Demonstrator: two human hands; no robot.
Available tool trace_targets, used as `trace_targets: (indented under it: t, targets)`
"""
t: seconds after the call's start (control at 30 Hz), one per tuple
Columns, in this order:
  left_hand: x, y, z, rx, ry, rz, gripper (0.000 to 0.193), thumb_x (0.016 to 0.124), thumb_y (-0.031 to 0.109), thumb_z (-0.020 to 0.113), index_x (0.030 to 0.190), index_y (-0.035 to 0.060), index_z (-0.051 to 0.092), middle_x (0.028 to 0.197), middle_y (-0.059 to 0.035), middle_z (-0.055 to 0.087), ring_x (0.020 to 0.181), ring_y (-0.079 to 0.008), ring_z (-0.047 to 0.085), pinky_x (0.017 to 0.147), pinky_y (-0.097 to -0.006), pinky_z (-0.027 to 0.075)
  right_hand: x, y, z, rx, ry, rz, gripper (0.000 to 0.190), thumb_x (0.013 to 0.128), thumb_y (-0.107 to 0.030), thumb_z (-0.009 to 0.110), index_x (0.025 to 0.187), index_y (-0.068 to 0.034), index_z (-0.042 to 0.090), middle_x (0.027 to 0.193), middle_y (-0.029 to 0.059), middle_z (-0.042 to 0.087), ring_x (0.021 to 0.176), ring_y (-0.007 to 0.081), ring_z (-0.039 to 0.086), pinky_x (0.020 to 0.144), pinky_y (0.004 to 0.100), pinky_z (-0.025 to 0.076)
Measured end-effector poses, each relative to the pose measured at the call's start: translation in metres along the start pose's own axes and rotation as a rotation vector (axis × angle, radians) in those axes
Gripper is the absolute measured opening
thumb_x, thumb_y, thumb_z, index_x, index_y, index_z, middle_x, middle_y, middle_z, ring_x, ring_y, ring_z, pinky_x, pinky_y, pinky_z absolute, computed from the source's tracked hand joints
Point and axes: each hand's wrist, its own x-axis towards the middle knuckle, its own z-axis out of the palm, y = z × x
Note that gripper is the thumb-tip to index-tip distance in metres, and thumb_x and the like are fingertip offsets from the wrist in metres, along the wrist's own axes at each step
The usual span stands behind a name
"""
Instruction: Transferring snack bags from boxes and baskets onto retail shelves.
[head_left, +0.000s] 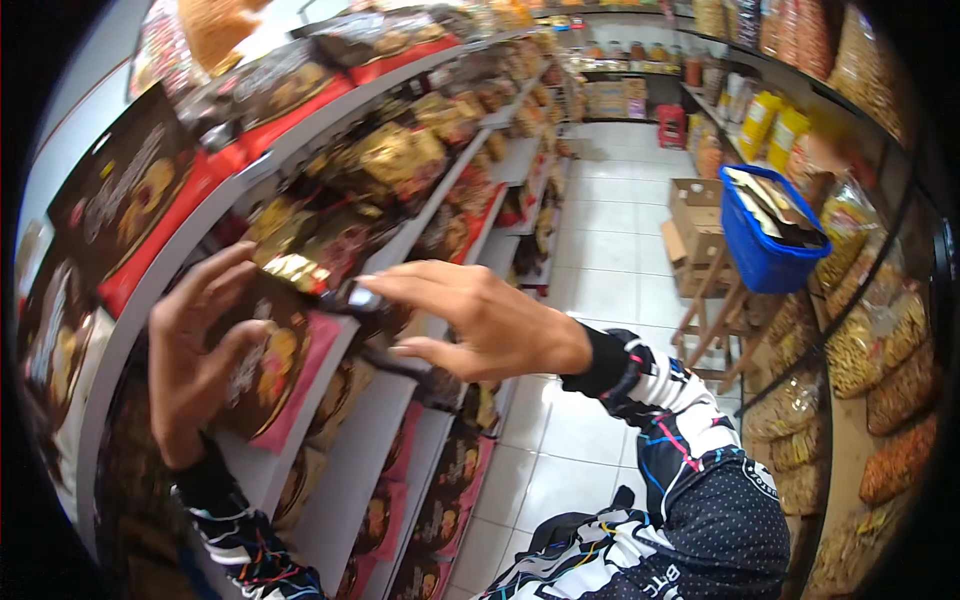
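My left hand (196, 352) is raised at the shelf, fingers curved and thumb apart. Just beside it stands a brown snack pouch (281, 367) with a pink bottom band and a cookie picture. Whether the thumb touches the pouch I cannot tell. My right hand (469, 319) reaches in from the right, thumb and fingers apart with nothing seen between them. Its fingertips are near a blurred dark, shiny packet (360, 296) at the shelf edge. Behind the hands, gold-wrapped packets (397, 154) fill the same shelf unit.
Brown pouches with red bands (127, 195) stand on the top shelf (161, 225). Across the tiled aisle (592, 247), a blue plastic bin (772, 255) sits on a wooden stool (701, 337) beside cardboard boxes (697, 225). Bagged snacks (874, 337) line the right side. A red plastic stool (671, 126) stands farther back.
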Motion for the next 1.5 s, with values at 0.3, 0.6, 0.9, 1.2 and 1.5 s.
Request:
trace_targets:
  t: [0.3, 0.6, 0.9, 1.2, 1.5]
  targets:
    - [0.203, -0.037, 0.307, -0.523, -0.514, 0.049, 0.052, 0.086, 0.02, 0.076, 0.129, -0.0013, 0.057, 0.125, -0.0118, 0.064, 0.112, -0.0216, 0.061, 0.097, -0.0347, 0.048, -0.213, 0.055, -0.214, -0.333, 0.264, 0.831, 0.057, 0.082, -0.017, 0.076, 0.133, -0.001, 0.055, 0.118, 0.0197, 0.066, 0.097, 0.0256, 0.069, 0.077, 0.0349, 0.057]
    - [0.376, 0.023, 0.557, -0.699, -0.819, 0.158, 0.049, 0.09, 0.027, 0.072, 0.129, 0.0003, 0.057, 0.125, -0.014, 0.063, 0.111, -0.0208, 0.061, 0.095, -0.0335, 0.049, -0.322, 0.038, -0.345, -0.636, 0.703, 1.221, 0.062, 0.083, -0.012, 0.075, 0.138, 0.002, 0.048, 0.12, 0.0253, 0.063, 0.102, 0.0279, 0.066, 0.081, 0.0358, 0.057]
    - [0.507, 0.114, 0.749, -0.783, -0.989, 0.447, 0.058, 0.091, 0.029, 0.07, 0.137, 0.0005, 0.049, 0.129, -0.0199, 0.06, 0.119, -0.027, 0.058, 0.102, -0.0357, 0.045, -0.354, 0.069, -0.39, -0.505, 1.265, 1.234, 0.098, 0.086, -0.013, 0.075, 0.153, 0.001, 0.006, 0.137, 0.0367, 0.038, 0.11, 0.0276, 0.06, 0.084, 0.0355, 0.056]
    - [0.545, 0.193, 0.851, -0.605, -1.364, 0.532, 0.092, 0.081, 0.044, 0.078, 0.148, -0.0004, 0.033, 0.134, -0.0197, 0.055, 0.122, -0.0255, 0.054, 0.104, -0.035, 0.042, -0.345, 0.122, -0.393, -0.404, 1.541, 1.382, 0.107, 0.086, -0.012, 0.075, 0.155, -0.005, -0.006, 0.144, 0.0361, 0.029, 0.114, 0.0283, 0.058, 0.09, 0.0349, 0.053]
    - [0.561, 0.207, 0.914, -0.755, -1.758, 0.565, 0.088, 0.082, 0.02, 0.079, 0.153, 0.009, 0.028, 0.151, -0.0156, 0.038, 0.138, -0.0271, 0.037, 0.114, -0.0355, 0.031, -0.365, 0.147, -0.416, -0.657, 1.438, 1.386, 0.127, 0.072, -0.026, 0.088, 0.15, 0.011, -0.004, 0.158, 0.0276, 0.015, 0.146, 0.0309, 0.02, 0.118, 0.0336, 0.018]
